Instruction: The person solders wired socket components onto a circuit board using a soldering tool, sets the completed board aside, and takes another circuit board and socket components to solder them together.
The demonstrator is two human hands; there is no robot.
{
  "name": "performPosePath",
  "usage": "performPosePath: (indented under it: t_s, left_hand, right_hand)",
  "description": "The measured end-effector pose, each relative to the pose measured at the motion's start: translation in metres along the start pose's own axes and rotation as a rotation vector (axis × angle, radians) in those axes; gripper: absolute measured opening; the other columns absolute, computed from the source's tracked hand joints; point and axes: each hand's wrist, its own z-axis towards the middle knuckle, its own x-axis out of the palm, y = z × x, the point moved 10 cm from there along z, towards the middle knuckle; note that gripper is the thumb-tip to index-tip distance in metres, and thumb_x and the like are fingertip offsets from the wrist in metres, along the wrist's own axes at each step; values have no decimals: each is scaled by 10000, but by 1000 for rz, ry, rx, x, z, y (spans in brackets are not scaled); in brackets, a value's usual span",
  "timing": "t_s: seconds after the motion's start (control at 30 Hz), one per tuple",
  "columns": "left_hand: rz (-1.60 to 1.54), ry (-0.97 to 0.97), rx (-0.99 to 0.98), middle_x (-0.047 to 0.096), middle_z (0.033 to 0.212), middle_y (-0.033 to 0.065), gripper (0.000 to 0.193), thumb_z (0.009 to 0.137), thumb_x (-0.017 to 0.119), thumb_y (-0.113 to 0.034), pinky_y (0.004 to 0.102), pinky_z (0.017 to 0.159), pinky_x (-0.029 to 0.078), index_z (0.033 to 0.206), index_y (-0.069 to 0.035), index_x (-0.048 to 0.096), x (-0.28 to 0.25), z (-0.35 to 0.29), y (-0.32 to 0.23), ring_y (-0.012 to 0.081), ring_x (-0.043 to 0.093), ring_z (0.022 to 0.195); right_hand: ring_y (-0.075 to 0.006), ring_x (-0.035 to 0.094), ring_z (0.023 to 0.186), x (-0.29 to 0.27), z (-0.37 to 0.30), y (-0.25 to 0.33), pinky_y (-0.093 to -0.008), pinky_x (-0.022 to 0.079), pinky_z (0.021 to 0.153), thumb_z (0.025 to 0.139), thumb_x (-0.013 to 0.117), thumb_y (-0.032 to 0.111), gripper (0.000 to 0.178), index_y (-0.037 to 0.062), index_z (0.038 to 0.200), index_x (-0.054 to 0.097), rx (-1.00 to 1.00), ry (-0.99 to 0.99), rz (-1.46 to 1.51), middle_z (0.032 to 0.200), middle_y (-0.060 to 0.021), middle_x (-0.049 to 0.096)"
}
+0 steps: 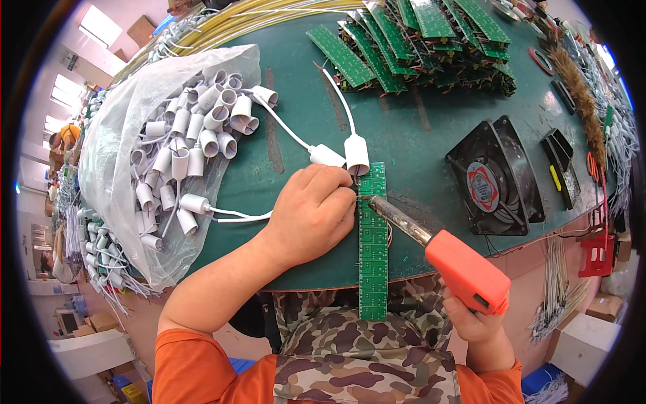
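Observation:
A long green circuit board strip (373, 252) lies across the table's near edge, its lower end over my lap. My left hand (313, 209) is closed at the strip's left edge, with a white cable (243, 217) running in under it. The fingertips' exact hold on the cable is hidden. My right hand (476, 323) grips an orange-red soldering gun (468, 273), its metal tip touching or very near the board beside my left fingertips. Just beyond that hand sit two white lamp sockets with cables, one upright (356, 148) and one lying (327, 155).
On the left, a clear plastic bag (111, 168) spills many white sockets (195, 124). Stacked green boards (404, 47) stand at the back. A black fan (494, 178) stands to the right, beside a black holder (560, 165). Yellowish wires (249, 15) line the far edge.

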Motion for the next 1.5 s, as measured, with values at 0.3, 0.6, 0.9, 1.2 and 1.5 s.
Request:
performPosePath:
  t_s: [0.3, 0.6, 0.9, 1.2, 1.5]
  left_hand:
    - [-11, 8, 2, 624, 1001, 109, 242, 686, 758, 31, 404, 748, 538, 885, -30, 636, -1, 1, 1, 313, 631, 864]
    - [13, 32, 13, 620, 988, 101, 225, 684, 763, 22, 409, 750, 537, 866, -27, 642, 0, 2, 0, 306, 632, 866]
    - [20, 36, 23, 621, 987, 97, 225, 680, 770, 12, 411, 757, 541, 864, -32, 649, -1, 1, 1, 301, 637, 874]
    - [23, 38, 36, 617, 992, 96, 228, 684, 770, 9, 413, 751, 537, 876, -32, 652, -1, 0, 0, 301, 632, 870]
    - [37, 83, 25, 643, 1081, 116, 336, 725, 796, -18, 433, 786, 548, 1036, -42, 671, -8, -1, -4, 327, 647, 914]
  right_hand:
    - [-279, 729, 780, 4, 8, 5, -356, 572, 712, 796, 831, 166, 596, -90, 1294, 626, 19, 56, 16, 1022, -173, 752]
    - [-285, 700, 724, 5, 23, 23, -363, 550, 676, 776, 839, 124, 609, -95, 1297, 611, -50, 84, -55, 972, -169, 743]
    - [-284, 691, 732, 3, 17, 22, -372, 544, 672, 767, 836, 123, 532, -51, 1237, 659, -4, 70, -46, 971, -146, 735]
    - [-218, 638, 719, -18, -3, 2, -331, 523, 683, 823, 828, 179, 253, 39, 999, 713, 323, -172, 217, 834, -49, 669]
    - [-199, 649, 735, -26, -17, -1, -318, 536, 707, 807, 844, 141, 271, 21, 1010, 711, 243, -247, 258, 890, -77, 683]
